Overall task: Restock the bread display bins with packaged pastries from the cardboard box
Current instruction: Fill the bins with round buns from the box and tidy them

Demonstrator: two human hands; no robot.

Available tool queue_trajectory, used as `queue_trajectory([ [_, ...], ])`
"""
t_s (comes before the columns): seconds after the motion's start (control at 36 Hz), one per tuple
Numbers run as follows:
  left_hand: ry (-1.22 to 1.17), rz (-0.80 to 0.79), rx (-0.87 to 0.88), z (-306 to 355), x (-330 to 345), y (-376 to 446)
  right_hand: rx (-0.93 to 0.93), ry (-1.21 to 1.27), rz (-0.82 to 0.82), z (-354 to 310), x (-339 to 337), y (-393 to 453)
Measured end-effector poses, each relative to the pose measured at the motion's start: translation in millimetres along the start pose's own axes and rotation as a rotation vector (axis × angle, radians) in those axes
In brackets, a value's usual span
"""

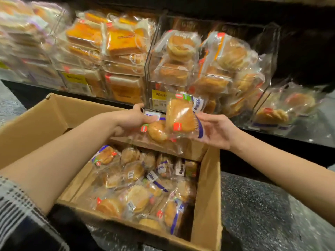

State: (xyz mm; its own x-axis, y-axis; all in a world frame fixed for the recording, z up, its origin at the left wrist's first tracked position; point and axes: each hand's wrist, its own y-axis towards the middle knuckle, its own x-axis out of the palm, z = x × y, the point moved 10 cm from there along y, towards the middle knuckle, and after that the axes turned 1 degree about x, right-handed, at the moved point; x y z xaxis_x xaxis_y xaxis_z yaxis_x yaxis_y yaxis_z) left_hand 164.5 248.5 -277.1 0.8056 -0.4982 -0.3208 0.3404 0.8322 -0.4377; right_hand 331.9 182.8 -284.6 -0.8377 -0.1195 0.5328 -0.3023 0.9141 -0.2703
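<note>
An open cardboard box (206,205) sits low in front of me, filled with several clear-wrapped pastries (137,198). My left hand (134,118) grips a wrapped round pastry (157,131) above the box's far edge. Beside it my right hand (215,129) pinches the right edge of a second wrapped pastry (181,116), held upright in front of a clear display bin (183,77). That bin holds stacked round pastries behind a yellow price label (159,95).
More clear bins line the shelf: orange cake slices (119,42) at centre left, blurred packs (20,22) at far left, a low bin (282,109) with few pastries at right. Speckled grey floor (262,214) lies right of the box. The box's left flap (45,120) stands up.
</note>
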Motion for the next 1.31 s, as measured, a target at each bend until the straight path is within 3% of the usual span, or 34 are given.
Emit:
queue_trajectory([
  [0.06, -0.101, -0.033, 0.074, 18.4, 6.7, -6.0, -0.054, 0.030, 0.087, -17.4, -8.0, -8.2],
  [0.17, -0.164, -0.065, 0.199, 45.1, 18.0, -13.3, -0.088, -0.192, 0.020, -38.9, 0.5, -21.2],
  [0.28, -0.217, -0.051, 0.235, 60.3, 22.6, -19.4, -0.115, -0.329, 0.056, -58.1, -4.5, -39.3],
  [0.42, -0.340, -0.064, 0.333, 79.7, 29.6, -26.5, -0.234, -0.247, 0.094, -83.0, -17.9, -60.1],
  [0.53, -0.545, -0.069, 0.416, 97.2, 30.9, -34.8, -0.326, -0.136, 0.029, -99.6, -14.8, -73.6],
  [0.67, -0.683, -0.123, 0.447, 113.7, 50.4, -41.5, -0.333, -0.052, 0.072, -108.2, -17.2, -84.8],
  [0.78, -0.655, -0.185, 0.527, 132.6, 75.5, -47.1, -0.377, -0.031, 0.101, -117.4, -15.7, -97.1],
  [0.97, -0.514, -0.066, 0.665, 157.2, 92.4, -44.1, -0.453, -0.132, 0.190, -148.4, -38.0, -130.2],
  [1.08, -0.387, 0.041, 0.758, 183.7, 103.0, -55.0, -0.501, -0.342, 0.361, -178.2, -60.6, -159.6],
  [1.31, -0.333, 0.074, 0.871, 229.8, 152.1, -56.4, -0.600, -0.386, 0.661, -222.9, -98.0, -223.9],
])
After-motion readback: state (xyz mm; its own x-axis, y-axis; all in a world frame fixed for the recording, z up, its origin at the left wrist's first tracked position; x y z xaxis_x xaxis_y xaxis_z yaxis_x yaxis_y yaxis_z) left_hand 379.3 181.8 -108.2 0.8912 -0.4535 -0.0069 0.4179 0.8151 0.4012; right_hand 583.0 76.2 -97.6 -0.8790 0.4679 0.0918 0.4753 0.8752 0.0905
